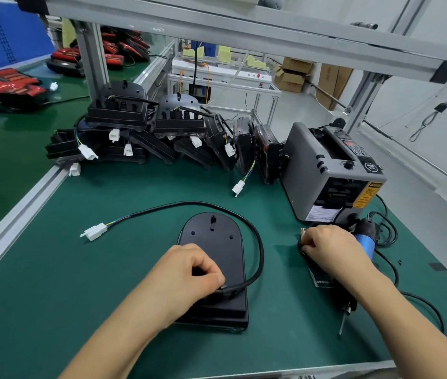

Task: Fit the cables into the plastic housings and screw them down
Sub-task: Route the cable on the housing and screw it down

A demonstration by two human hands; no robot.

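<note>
A black plastic housing point(214, 242) lies flat on the green mat in front of me. A black cable point(255, 236) loops from its near end around the right side and back left to a white connector point(94, 231). My left hand point(186, 272) pinches the cable's strain relief at the housing's near end. My right hand point(329, 246) rests fingers-down on a small dark item to the right; what it grips is hidden. An electric screwdriver point(364, 236) with a blue band lies under my right forearm, its bit point(342, 324) pointing toward me.
A grey tape dispenser point(331, 170) stands at the right rear. Several finished black housings with white connectors point(145, 132) are stacked along the back. Red lamp units point(9, 83) lie on the left bench. An aluminium frame post point(91, 58) rises at rear left. Power cords point(413, 302) trail at right.
</note>
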